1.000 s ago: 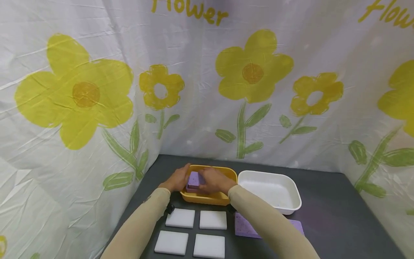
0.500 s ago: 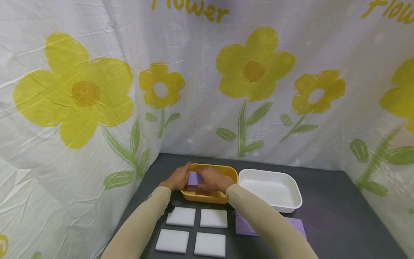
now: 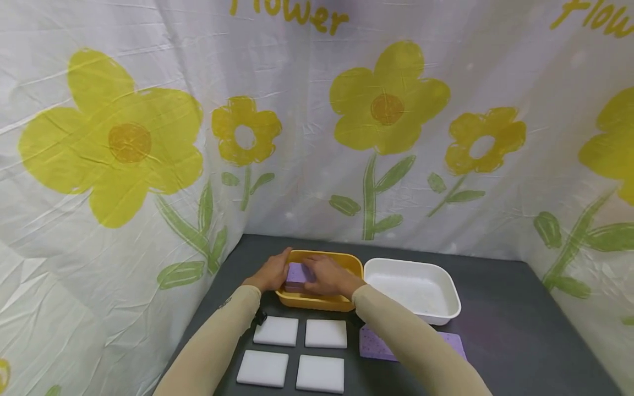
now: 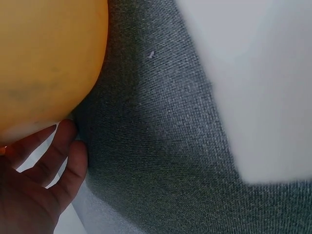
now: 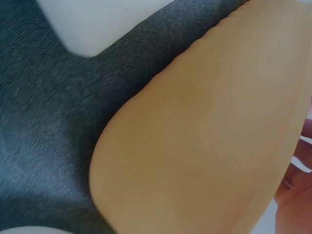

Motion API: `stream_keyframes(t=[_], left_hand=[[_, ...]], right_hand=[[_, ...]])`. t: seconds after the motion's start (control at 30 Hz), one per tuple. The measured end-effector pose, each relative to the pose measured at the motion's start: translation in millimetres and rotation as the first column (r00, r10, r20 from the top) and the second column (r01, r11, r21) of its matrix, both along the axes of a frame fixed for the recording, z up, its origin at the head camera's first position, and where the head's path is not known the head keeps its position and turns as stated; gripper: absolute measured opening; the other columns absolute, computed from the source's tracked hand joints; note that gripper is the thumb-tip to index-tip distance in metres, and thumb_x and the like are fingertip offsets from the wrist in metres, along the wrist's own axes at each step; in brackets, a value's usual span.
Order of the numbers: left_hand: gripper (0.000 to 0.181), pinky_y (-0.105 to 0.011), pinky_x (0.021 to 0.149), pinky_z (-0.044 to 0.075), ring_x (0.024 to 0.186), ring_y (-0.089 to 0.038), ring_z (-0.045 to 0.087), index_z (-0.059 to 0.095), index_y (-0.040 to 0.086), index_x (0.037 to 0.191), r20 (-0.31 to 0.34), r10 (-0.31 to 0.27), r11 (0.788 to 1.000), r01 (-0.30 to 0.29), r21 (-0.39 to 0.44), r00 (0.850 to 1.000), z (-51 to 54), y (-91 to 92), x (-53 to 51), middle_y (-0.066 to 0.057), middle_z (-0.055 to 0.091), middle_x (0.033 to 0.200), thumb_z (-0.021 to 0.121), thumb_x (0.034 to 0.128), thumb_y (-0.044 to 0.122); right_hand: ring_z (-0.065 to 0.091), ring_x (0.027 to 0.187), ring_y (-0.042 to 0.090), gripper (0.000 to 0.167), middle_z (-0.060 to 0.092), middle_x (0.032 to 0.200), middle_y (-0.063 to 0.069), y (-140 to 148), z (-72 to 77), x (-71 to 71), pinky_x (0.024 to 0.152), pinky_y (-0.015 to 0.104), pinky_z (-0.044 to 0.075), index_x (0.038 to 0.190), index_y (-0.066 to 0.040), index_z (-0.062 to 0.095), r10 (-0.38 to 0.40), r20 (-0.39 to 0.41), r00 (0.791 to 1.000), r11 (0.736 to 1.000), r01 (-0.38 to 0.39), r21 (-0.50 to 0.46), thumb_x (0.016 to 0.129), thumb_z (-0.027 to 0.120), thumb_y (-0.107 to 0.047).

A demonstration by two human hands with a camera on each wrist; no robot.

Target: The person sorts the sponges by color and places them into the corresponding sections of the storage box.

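A yellow plastic tub stands at the back of the dark table. My left hand grips its left rim, and in the left wrist view the fingers lie against the outside of its wall. Inside the tub, at the left end, sits a purple sponge block. My right hand reaches into the tub and holds the sponge from its right side, covering part of it. In the right wrist view the tub wall hides most of that hand.
A white tub stands right of the yellow one. Several white sponge pads, one of them a front pad, lie in two rows in front. A purple sponge slab lies partly under my right forearm. A flowered curtain hangs behind.
The purple sponge has shifted slightly in the right hand, and more of its top shows. The left hand stays at the tub's rim.
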State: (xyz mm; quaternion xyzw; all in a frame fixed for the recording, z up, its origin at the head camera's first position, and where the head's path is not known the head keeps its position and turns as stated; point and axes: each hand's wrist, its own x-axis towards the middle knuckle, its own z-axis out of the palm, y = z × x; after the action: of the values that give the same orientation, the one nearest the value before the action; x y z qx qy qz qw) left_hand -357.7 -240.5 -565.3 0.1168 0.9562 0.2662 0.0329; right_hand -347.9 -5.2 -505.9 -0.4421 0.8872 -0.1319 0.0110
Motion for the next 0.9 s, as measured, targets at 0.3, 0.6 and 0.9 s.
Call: stream_keyframes(t=[0.3, 0.6, 0.9], left_hand=[[0.057, -0.068, 0.122, 0.041, 0.145, -0.045, 0.057, 0.031, 0.001, 0.168, 0.000, -0.001, 1.000, 0.001, -0.029, 1.000, 19.8, 7.1, 17.1, -0.029, 0.056, 0.158, 0.043, 0.1136, 0.011], [0.057, -0.063, 0.124, 0.041, 0.148, -0.045, 0.054, 0.030, 0.001, 0.169, 0.015, 0.008, 1.000, -0.008, -0.009, 1.000, 17.9, 5.6, 12.7, -0.029, 0.052, 0.162, 0.044, 0.1144, 0.011], [0.056, -0.067, 0.120, 0.045, 0.142, -0.045, 0.060, 0.032, 0.000, 0.167, -0.032, -0.017, 1.000, 0.017, 0.003, 0.999, 7.5, 1.7, 9.0, -0.029, 0.057, 0.157, 0.043, 0.1134, 0.012]], right_hand=[[0.065, 0.136, 0.035, 0.053, 0.070, 0.144, 0.018, 18.6, -1.0, -2.9, 0.120, 0.049, 0.050, 0.142, -0.001, 0.066, 0.013, -0.025, 1.000, 0.999, -0.014, -0.046, 0.102, 0.071, -0.035], [0.066, 0.135, 0.036, 0.054, 0.071, 0.143, 0.017, 34.4, -3.3, -4.6, 0.121, 0.050, 0.048, 0.141, 0.000, 0.066, 0.030, -0.041, 0.999, 0.997, -0.033, -0.065, 0.101, 0.070, -0.037], [0.059, 0.143, 0.043, 0.059, 0.064, 0.152, 0.024, 55.4, 8.6, 16.8, 0.122, 0.056, 0.046, 0.150, 0.005, 0.061, 0.019, -0.020, 1.000, 0.999, -0.020, -0.043, 0.104, 0.071, -0.031]])
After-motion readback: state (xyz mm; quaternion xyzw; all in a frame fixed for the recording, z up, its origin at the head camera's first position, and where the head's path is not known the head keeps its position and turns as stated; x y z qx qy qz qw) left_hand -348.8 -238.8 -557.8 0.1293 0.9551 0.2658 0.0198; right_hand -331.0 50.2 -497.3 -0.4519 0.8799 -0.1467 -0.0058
